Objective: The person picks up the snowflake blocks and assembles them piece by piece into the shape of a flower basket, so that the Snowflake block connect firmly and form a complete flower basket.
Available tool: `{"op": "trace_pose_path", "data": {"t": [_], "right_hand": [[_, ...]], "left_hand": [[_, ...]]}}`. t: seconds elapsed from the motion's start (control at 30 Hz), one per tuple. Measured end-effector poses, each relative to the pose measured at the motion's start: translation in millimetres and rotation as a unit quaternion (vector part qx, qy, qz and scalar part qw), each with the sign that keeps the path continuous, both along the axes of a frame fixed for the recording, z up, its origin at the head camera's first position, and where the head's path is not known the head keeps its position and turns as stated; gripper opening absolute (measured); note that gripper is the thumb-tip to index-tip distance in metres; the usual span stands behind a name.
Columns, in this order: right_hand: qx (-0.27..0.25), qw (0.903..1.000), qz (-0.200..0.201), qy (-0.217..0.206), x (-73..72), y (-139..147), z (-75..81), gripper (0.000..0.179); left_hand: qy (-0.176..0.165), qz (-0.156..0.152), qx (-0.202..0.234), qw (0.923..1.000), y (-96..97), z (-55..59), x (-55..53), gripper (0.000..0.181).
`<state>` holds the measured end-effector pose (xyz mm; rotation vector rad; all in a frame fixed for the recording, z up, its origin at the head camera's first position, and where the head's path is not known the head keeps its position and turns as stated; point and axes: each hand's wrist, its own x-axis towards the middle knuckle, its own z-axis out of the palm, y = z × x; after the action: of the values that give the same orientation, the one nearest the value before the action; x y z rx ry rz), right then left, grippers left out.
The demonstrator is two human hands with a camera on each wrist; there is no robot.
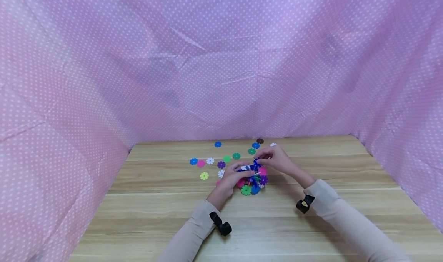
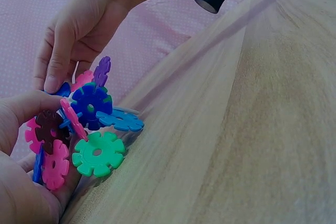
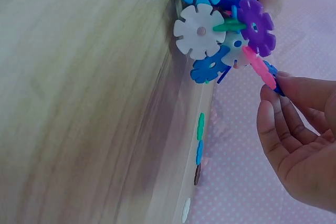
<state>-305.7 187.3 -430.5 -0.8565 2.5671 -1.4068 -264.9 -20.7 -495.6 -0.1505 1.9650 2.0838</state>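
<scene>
My left hand [image 1: 230, 178] grips a cluster of interlocking plastic flower discs [image 2: 92, 106] in pink, blue, purple, green, white and brown. Its thumb lies across the near side in the left wrist view, and part of the cluster is hidden behind it. A green disc [image 2: 97, 154] sticks out low on the cluster. With thumb and fingertips, my right hand [image 1: 278, 161] pinches a dark blue disc [image 3: 278, 85] at the cluster's far right edge. That disc meets a pink disc [image 3: 259, 66] of the cluster in the right wrist view.
Loose flower discs lie flat on the wooden table [image 1: 145, 200] beyond and left of the hands, among them a yellow disc [image 1: 204, 176], a purple disc [image 1: 221, 164] and a brown disc [image 1: 260, 141]. A pink dotted cloth [image 1: 221, 81] rises round the back and sides.
</scene>
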Motion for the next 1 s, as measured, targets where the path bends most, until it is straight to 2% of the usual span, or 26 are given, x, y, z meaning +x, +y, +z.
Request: {"op": "trace_pose_path", "data": {"t": [0.3, 0.53, 1.0], "right_hand": [[0.022, 0.9996, 0.002, 0.020, 3.3, -4.3, -1.4, 0.011], [0.030, 0.9995, -0.009, 0.007, 5.0, -7.4, 0.5, 0.009], [0.044, 0.9989, 0.014, -0.004, -0.4, -7.9, 2.2, 0.008]], "left_hand": [[0.000, 0.000, -0.003, 1.0000, -0.2, -0.1, 0.1, 0.048], [-0.003, 0.005, 0.000, 1.0000, 0.1, 1.9, 0.9, 0.048], [-0.014, 0.009, 0.010, 0.9998, 0.4, -0.1, -1.8, 0.049]]}}
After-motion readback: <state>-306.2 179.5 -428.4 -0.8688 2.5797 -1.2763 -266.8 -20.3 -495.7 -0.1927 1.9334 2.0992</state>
